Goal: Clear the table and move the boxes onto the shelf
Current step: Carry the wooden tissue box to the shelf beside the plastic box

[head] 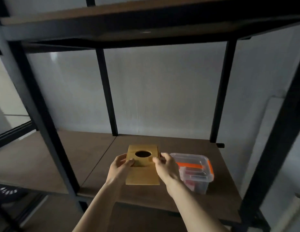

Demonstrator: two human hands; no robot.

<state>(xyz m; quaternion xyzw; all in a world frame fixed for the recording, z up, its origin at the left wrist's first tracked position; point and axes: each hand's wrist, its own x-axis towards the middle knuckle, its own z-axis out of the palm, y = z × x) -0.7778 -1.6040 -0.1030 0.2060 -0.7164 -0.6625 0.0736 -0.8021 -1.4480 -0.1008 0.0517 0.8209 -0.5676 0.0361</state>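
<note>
Item: cardboard box, lower centre of the frame, on the brown board of the shelf. Tan, flat-topped, square-cornered, with a dark oval opening in its upper face; front panel plain. Appears light and rigid, unmarked.

Handling: left hand on the box's left side, right hand on its right side; fingers of both curled around the upper edges, thumbs on the top face near the oval. A two-sided hold of this kind likely serves to keep the box level and square while it is set down or nudged into place; whether it rests fully on the board cannot be told.

Adjacent: clear plastic container with orange clips and lid, just beside the box at right of centre, reddish contents inside. Placing the box alongside it seems meant to group stored items compactly.

Frame: black metal uprights, another board above
</note>
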